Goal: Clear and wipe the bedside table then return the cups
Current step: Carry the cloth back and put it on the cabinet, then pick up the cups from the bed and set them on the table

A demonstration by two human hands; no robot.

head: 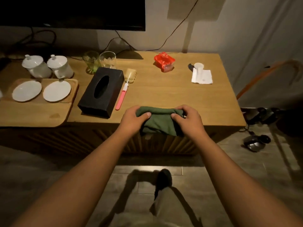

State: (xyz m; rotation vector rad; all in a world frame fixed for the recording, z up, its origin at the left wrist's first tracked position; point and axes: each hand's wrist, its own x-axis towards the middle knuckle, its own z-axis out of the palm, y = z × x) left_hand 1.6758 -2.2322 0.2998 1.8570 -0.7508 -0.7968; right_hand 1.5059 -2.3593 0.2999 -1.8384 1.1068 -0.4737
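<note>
- Head view: the left hand and the right hand each grip one end of a folded green cloth at the near edge of the wooden tabletop.
- Two lidded white cups stand at the far left, just beyond a wooden tray carrying two white saucers.
- Two glasses stand behind a black tissue box.
- A red packet and a white napkin lie at the far right.

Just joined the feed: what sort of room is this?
Probably a hotel room: lidded white cups beside saucers on a wooden tray, a tissue box and a wall-mounted TV.
</note>
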